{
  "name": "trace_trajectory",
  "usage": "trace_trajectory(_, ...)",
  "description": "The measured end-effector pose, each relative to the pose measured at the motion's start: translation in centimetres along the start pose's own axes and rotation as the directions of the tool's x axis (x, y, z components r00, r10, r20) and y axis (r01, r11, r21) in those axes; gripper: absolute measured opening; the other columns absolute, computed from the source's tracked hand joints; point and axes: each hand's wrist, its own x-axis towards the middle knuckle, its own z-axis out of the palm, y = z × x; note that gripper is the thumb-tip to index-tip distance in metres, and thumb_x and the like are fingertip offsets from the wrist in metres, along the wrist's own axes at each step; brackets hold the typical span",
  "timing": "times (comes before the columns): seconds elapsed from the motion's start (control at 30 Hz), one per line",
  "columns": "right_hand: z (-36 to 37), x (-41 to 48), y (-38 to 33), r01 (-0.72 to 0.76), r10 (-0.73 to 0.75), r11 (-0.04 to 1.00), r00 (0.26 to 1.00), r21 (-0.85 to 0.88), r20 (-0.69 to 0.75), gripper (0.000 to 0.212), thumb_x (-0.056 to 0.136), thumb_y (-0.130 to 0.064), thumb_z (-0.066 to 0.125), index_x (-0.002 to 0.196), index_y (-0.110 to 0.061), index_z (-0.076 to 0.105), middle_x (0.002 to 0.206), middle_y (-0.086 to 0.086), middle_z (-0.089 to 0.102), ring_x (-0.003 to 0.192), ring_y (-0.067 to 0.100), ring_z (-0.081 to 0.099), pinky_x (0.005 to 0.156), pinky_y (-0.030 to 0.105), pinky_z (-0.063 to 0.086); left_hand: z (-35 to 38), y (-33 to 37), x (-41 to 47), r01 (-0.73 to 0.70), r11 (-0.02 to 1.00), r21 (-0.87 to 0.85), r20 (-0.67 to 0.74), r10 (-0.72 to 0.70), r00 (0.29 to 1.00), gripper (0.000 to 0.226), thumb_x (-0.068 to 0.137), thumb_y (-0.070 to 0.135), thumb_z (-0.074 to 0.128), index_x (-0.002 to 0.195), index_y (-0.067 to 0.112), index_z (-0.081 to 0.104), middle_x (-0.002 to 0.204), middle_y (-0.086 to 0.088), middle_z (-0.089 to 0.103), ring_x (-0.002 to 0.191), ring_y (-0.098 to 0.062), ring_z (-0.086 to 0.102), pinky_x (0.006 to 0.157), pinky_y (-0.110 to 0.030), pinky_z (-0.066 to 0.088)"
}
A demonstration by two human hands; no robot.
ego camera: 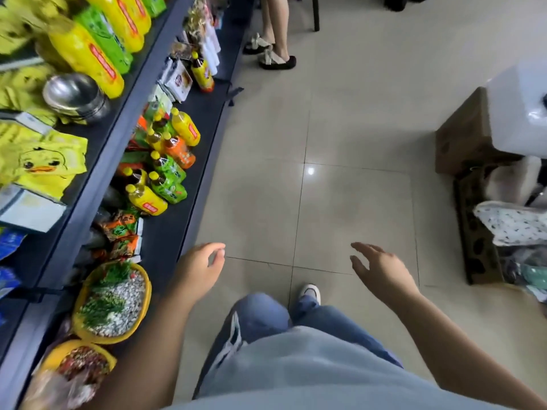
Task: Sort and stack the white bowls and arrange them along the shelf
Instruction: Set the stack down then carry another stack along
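No white bowl shows in this view. A stack of shiny metal bowls (76,97) stands on the upper tier of the dark shelf (97,170) at the left. My left hand (199,269) hangs over the floor beside the shelf's lower edge, fingers loosely curled and holding nothing. Further right, my right hand (377,269) is held out over the tiled floor, fingers spread and holding nothing. Both hands are well below and to the right of the metal bowls.
The shelf carries yellow and green bottles (165,173), yellow duck-print packs (44,164) and yellow baskets of dried goods (112,303). Another person's legs (275,34) stand at the aisle's far end. Cardboard boxes (464,134) and a white appliance (518,108) sit at the right.
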Motion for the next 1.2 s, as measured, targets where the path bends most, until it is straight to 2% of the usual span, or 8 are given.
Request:
trace_trajectory(0.17,-3.6,8.3,-1.8,0.050,-0.047,0.998,0.996,-0.041,0.078,0.033,0.093,-0.027,0.048,0.124,-0.020,0.058,0.125,0.001,0.061,0.112,0.023,0.056,0.088,0.030,0.043,-1.3,2.7,6.4,0.044,0.999,-0.026,-0.060,-0.045,0.997,0.028,0.093,0.014,0.050,0.117,0.006,0.063,0.119,-0.013,0.063,0.112,-0.026,0.056,0.088,-0.026,0.039)
trace_trajectory(0.47,-7.1,23.6,-8.8,0.173,-0.149,0.971,0.978,-0.164,0.147,0.037,0.095,-0.029,0.045,0.129,-0.020,0.052,0.131,0.000,0.056,0.124,0.019,0.047,0.096,0.029,0.041,-4.5,3.3,21.9,0.038,0.997,-0.062,-0.073,-0.043,0.996,0.024,0.091,0.009,0.053,0.110,0.001,0.065,0.114,-0.015,0.066,0.108,-0.028,0.059,0.087,-0.029,0.040)
trace_trajectory(0.67,-11.9,34.2,-18.4,0.292,-0.277,0.934,0.956,-0.204,0.097,0.037,0.095,-0.031,0.044,0.131,-0.023,0.051,0.135,-0.003,0.053,0.126,0.016,0.045,0.097,0.026,0.038,-10.9,3.9,32.0,-0.025,0.996,-0.086,-0.123,0.014,0.992,0.038,0.086,0.026,0.047,0.106,0.001,0.067,0.107,-0.014,0.069,0.103,-0.028,0.062,0.085,-0.027,0.041)
trace_trajectory(0.8,-14.8,40.0,-25.4,0.403,-0.397,0.898,0.915,-0.178,0.069,0.038,0.095,-0.030,0.045,0.131,-0.023,0.050,0.136,-0.003,0.052,0.128,0.016,0.043,0.099,0.027,0.037,-16.1,4.0,36.7,-0.054,0.995,-0.079,-0.232,0.035,0.972,0.031,0.091,0.021,0.051,0.110,0.001,0.066,0.111,-0.014,0.067,0.106,-0.028,0.060,0.080,-0.019,0.035)
trace_trajectory(0.9,-17.1,44.1,-31.1,0.539,-0.542,0.825,0.840,-0.167,0.035,0.037,0.094,-0.027,0.048,0.130,-0.020,0.053,0.132,0.001,0.055,0.125,0.019,0.046,0.099,0.026,0.036,-20.4,4.1,39.1,-0.060,0.997,-0.055,-0.338,0.038,0.940,0.039,0.089,0.034,0.047,0.106,0.006,0.068,0.105,-0.011,0.069,0.098,-0.028,0.063,0.071,-0.016,0.034)
trace_trajectory(1.0,-19.9,48.2,-37.6,0.676,-0.682,0.727,0.731,-0.122,-0.016,0.035,0.091,-0.021,0.054,0.125,-0.013,0.057,0.126,0.009,0.060,0.119,0.026,0.052,0.098,0.029,0.037,-25.8,4.9,40.8,-0.061,0.997,-0.046,-0.450,0.034,0.892,0.065,0.076,0.050,0.029,0.104,0.007,0.069,0.103,-0.010,0.069,0.094,-0.023,0.061,0.080,-0.019,0.035)
trace_trajectory(1.1,-23.3,51.8,-44.8,0.805,-0.809,0.586,0.575,-0.089,-0.119,0.029,0.088,-0.013,0.059,0.116,-0.007,0.063,0.109,0.017,0.066,0.105,0.034,0.059,0.088,0.038,0.045,-31.5,5.9,42.6,-0.069,0.995,0.074,-0.570,0.099,0.815,0.050,0.083,0.037,0.036,0.099,0.005,0.071,0.098,-0.011,0.071,0.091,-0.021,0.062,0.080,-0.016,0.034)
trace_trajectory(1.2,-26.7,55.0,-51.9,0.898,-0.894,0.435,0.420,-0.072,-0.159,0.032,0.090,-0.018,0.056,0.120,-0.008,0.061,0.115,0.012,0.064,0.110,0.029,0.055,0.086,0.031,0.040,-36.5,6.8,44.9,0.001,0.984,0.180,-0.660,0.119,0.742,0.043,0.084,0.031,0.039,0.097,0.005,0.071,0.095,-0.009,0.071,0.091,-0.016,0.059,0.079,-0.017,0.037)
